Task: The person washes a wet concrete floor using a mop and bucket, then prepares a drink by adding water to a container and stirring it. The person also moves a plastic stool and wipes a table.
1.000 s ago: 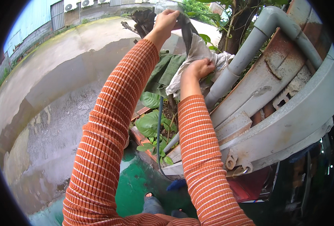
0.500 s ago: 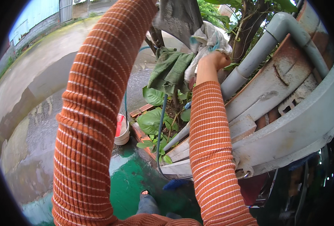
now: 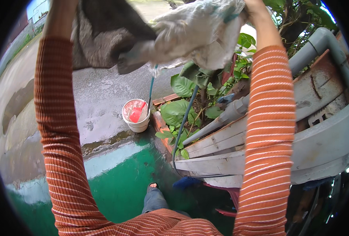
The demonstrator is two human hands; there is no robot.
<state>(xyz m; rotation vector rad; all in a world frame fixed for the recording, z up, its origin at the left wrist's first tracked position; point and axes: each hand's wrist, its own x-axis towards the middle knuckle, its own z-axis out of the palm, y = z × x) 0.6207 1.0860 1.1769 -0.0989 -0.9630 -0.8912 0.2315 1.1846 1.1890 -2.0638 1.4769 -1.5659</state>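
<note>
Up at the top edge, my left hand [image 3: 62,11] is partly cut off and its fingers do not show; a dark grey cloth [image 3: 103,43] hangs right beside it, held up at that end. My right hand [image 3: 255,8] grips a crumpled whitish cloth [image 3: 202,29] with faint blue-green patches. Both cloths meet in the middle, and I cannot tell whether they are joined. Below the whitish cloth, a green cloth [image 3: 198,74] hangs among the leaves, partly covered.
A white bucket [image 3: 138,127] with a red scoop [image 3: 136,114] in it stands on the wet ground. Leafy plants [image 3: 178,114] grow in a brick-edged bed, with a blue-green hose [image 3: 185,118] running past. Grey pipes [image 3: 314,45] and a pale ledge [image 3: 320,151] line the right.
My hands have moved apart, the left one leftward into view and the right one right and up. The grey and whitish cloths are now spread between them, while the green cloth is more covered.
</note>
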